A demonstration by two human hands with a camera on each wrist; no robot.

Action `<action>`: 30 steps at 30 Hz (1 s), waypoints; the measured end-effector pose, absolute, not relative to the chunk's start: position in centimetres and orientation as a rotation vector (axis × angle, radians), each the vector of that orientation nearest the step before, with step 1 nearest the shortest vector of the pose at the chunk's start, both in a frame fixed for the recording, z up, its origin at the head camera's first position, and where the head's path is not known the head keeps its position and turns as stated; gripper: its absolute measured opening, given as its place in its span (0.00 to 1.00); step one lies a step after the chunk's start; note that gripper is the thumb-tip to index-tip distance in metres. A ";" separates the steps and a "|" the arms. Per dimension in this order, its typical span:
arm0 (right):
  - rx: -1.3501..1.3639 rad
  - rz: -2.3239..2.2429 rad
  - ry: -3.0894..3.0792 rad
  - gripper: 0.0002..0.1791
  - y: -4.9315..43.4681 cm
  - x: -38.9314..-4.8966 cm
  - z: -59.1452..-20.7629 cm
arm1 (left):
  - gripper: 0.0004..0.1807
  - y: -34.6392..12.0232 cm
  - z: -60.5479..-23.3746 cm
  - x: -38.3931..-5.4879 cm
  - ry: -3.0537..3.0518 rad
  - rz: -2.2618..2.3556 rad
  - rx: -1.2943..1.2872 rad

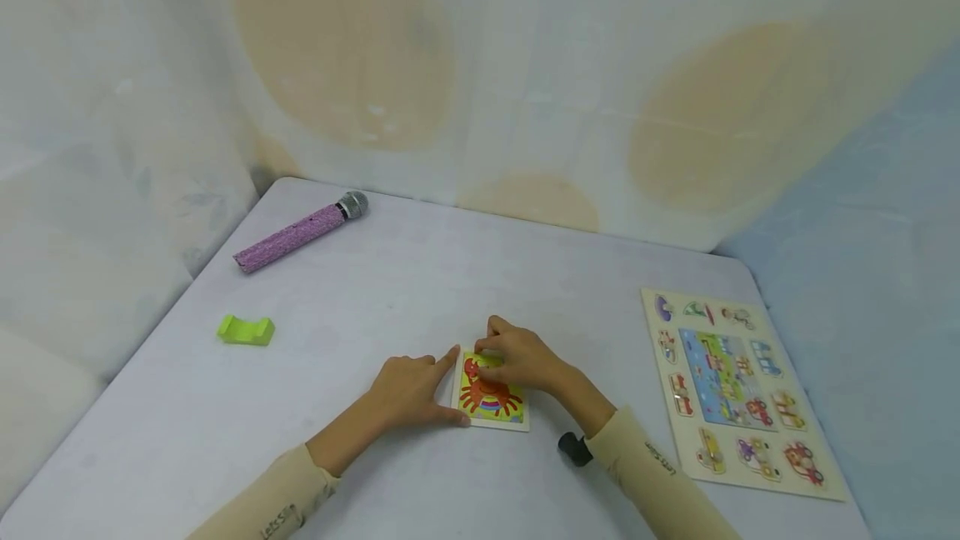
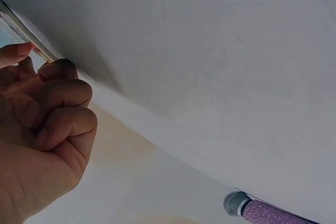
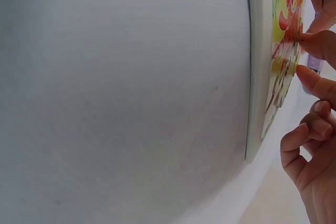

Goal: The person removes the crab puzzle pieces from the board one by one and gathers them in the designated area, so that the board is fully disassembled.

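Note:
A small crab jigsaw puzzle [image 1: 491,400] in a pale frame lies flat on the table, its picture a red crab on yellow. My left hand [image 1: 408,392] grips the frame's left side, index finger at the upper corner and thumb at the lower one; its other fingers are curled in the left wrist view. From the right, my right hand [image 1: 528,361] reaches over the picture. Its thumb and index finger pinch a puzzle piece [image 3: 283,85] at the top, seen edge-on in the right wrist view. The hand covers the puzzle's upper right part.
A purple glittery microphone [image 1: 292,237] lies at the back left of the table [image 1: 390,273], with a lime-green cradle-shaped block [image 1: 246,331] in front of it. A larger wooden picture board [image 1: 682,448] lies at the right. Beside the right sleeve is a small black object [image 1: 574,449].

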State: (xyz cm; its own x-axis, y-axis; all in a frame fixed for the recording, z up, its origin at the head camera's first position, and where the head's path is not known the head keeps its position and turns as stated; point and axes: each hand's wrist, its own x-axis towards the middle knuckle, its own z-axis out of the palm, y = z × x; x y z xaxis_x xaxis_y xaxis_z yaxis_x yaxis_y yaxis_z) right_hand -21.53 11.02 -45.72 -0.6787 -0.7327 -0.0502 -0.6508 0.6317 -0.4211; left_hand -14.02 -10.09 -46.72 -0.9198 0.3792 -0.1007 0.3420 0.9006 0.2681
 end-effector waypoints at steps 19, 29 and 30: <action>-1.237 -0.662 2.682 0.17 11.4 -21.8 -46.8 | 0.57 -9.9 -46.9 -14.1 2.930 0.308 0.542; -1.195 -0.628 2.720 0.17 12.1 -21.8 -46.4 | 0.56 -10.0 -46.8 -13.9 2.930 0.311 0.557; -1.184 -0.632 2.726 0.17 12.3 -21.8 -46.3 | 0.56 -10.0 -46.8 -14.0 2.929 0.310 0.553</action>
State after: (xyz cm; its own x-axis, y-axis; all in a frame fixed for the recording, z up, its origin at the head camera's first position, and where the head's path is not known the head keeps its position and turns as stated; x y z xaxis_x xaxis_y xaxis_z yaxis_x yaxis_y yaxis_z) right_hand -21.79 12.28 -46.32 -0.6916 -0.7189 0.0694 -0.6762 0.6108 -0.4120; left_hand -13.96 -10.00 -46.77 -0.9216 0.3741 -0.1032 0.3442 0.9109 0.2276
